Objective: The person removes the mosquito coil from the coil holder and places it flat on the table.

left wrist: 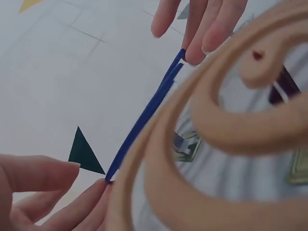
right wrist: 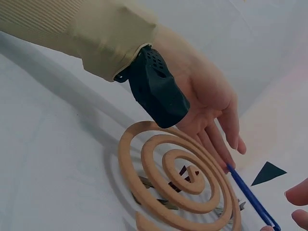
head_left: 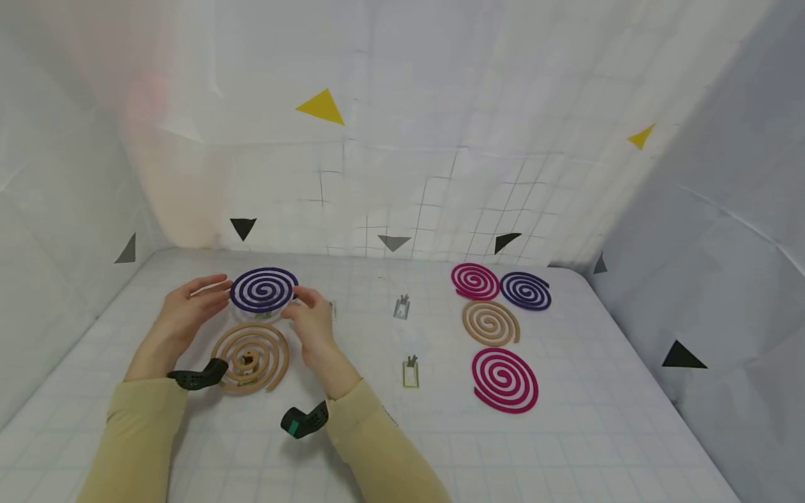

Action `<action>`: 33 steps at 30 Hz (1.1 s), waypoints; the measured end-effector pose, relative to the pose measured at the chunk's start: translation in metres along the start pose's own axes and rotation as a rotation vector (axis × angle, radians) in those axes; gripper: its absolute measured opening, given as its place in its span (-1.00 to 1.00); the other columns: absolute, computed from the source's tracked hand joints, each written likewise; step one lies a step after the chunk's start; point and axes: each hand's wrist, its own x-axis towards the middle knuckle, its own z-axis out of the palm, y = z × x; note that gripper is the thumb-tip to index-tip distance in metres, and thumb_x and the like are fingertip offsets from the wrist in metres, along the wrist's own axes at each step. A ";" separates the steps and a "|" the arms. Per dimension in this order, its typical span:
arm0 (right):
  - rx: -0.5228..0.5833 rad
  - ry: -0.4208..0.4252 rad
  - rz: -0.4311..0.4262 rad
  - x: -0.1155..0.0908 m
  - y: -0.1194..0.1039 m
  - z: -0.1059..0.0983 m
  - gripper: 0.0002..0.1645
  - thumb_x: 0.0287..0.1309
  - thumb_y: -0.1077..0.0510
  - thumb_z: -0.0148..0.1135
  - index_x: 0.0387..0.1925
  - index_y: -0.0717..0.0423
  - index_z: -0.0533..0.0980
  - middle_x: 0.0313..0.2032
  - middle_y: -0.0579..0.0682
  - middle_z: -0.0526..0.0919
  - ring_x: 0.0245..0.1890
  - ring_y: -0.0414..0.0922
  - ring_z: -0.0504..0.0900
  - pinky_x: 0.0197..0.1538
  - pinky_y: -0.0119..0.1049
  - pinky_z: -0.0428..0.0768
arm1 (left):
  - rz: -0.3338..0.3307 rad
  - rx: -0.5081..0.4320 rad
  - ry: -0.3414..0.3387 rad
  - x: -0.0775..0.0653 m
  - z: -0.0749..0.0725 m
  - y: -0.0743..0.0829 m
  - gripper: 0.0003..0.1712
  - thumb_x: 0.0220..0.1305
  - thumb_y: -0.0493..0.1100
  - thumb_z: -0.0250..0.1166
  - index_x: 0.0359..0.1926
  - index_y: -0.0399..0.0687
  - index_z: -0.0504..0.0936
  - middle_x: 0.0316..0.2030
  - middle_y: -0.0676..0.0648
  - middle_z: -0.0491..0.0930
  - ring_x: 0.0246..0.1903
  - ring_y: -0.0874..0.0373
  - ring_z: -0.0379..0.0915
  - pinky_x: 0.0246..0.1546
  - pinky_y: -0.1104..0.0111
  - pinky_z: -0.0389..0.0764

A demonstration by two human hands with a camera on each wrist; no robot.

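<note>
A dark blue spiral coil point(head_left: 264, 289), flat like a mosquito coil, is raised level between both hands. My left hand point(head_left: 181, 307) holds its left edge at the fingertips, with one finger point(left wrist: 38, 173) apart from the rim. My right hand point(head_left: 312, 323) holds the opposite edge between fingertips. Seen edge-on in the left wrist view, the blue coil point(left wrist: 144, 113) spans from hand to hand. Under it shows part of a small metal stand point(left wrist: 187, 147). Nearer my body, a tan coil point(head_left: 277, 356) sits raised over the table, with small stand pieces visible through its gaps.
Two small stands, one grey point(head_left: 401, 307) and one yellowish point(head_left: 411, 374), lie mid-table. Toward the right are two magenta coils point(head_left: 476, 281) point(head_left: 505, 381), a second dark blue coil point(head_left: 525, 291) and another tan coil point(head_left: 491, 323). White sheeted walls point(head_left: 402, 188) with triangle markers enclose the table.
</note>
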 end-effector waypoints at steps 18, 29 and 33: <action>-0.030 0.012 -0.047 -0.005 -0.011 0.000 -0.35 -0.09 0.49 0.19 0.14 0.20 0.55 0.12 0.07 0.62 0.14 0.07 0.60 -0.03 -0.31 0.56 | 0.038 0.214 0.041 -0.001 0.011 0.010 -0.64 0.37 -0.27 0.25 0.15 0.03 0.49 -0.09 0.28 0.62 -0.08 0.55 0.56 -0.08 0.70 0.55; -0.034 0.060 -0.069 -0.004 -0.018 -0.003 -0.39 -0.09 0.50 0.17 0.10 0.23 0.57 0.01 0.11 0.66 0.06 0.06 0.65 -0.08 -0.31 0.60 | 0.056 0.216 0.071 -0.003 0.025 0.020 -0.63 0.32 -0.30 0.31 0.10 0.06 0.52 -0.08 0.25 0.61 -0.11 0.51 0.58 -0.10 0.71 0.54; -0.021 0.072 -0.093 -0.003 -0.021 -0.005 -0.40 -0.06 0.51 0.17 0.11 0.27 0.55 0.03 0.11 0.65 0.00 0.01 0.68 -0.11 -0.35 0.62 | 0.072 0.218 0.074 -0.002 0.029 0.019 -0.65 0.31 -0.32 0.31 0.04 0.12 0.53 -0.11 0.27 0.63 -0.15 0.52 0.59 -0.11 0.71 0.55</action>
